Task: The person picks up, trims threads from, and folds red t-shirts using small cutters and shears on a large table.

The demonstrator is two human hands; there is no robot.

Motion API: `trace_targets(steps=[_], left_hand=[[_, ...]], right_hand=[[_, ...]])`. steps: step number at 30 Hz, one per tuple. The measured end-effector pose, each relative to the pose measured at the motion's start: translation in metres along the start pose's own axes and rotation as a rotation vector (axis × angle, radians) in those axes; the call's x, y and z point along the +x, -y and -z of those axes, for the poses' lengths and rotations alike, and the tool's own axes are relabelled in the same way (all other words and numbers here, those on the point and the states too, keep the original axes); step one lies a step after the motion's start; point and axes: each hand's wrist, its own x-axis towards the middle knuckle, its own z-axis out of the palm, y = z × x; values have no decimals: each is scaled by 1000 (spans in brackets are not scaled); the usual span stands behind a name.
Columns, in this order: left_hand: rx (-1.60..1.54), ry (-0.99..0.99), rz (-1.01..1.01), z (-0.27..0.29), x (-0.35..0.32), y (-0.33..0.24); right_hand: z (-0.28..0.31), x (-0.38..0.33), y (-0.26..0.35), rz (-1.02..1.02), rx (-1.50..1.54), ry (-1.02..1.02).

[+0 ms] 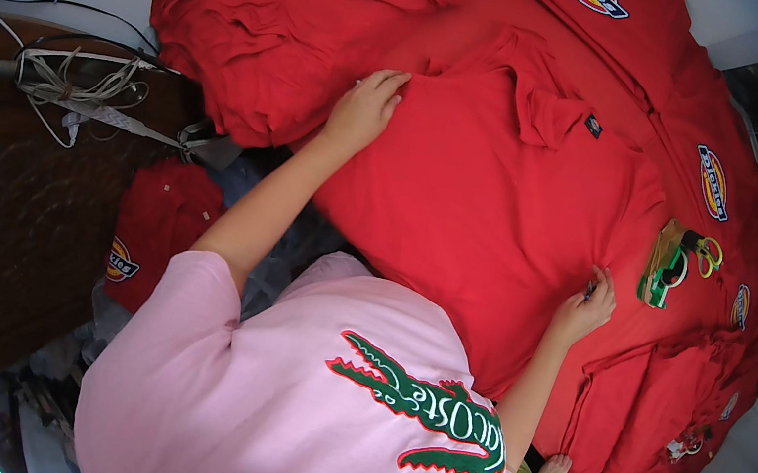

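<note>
Red garments (628,68) are blanketing the work area, with a plain red T-shirt (467,191) lying spread before the person, the left hand (366,114) resting nearly straight, close-set fingers at its left edge, the right hand (585,309) curling its fingers around a small dark object (589,292) by the other side. Uneven pulling could be rucking the cloth, and that object, if sharp, snagging it. Red-on-red is blurring outlines, the pink top (271,399) is hiding the near hem, and whether the left fingertips are pinching fabric I cannot tell.

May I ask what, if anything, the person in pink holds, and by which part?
The right hand apparently holds a small dark object, grip point hidden; the left hand touches the red shirt, grip unclear.
</note>
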Motion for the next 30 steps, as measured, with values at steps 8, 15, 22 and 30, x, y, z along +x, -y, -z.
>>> trace_targets(steps=[8, 15, 22, 30], left_hand=[[-171, -142, -108, -29, 32, -5], [-203, -287, 125, 10, 50, 42], [136, 39, -291, -47, 87, 35], [91, -17, -69, -56, 83, 27]], right_hand=[[-47, 51, 142, 215, 409, 339], [-112, 69, 172, 179, -47, 403], [-123, 55, 163, 161, 57, 268], [-121, 60, 154, 161, 203, 304]])
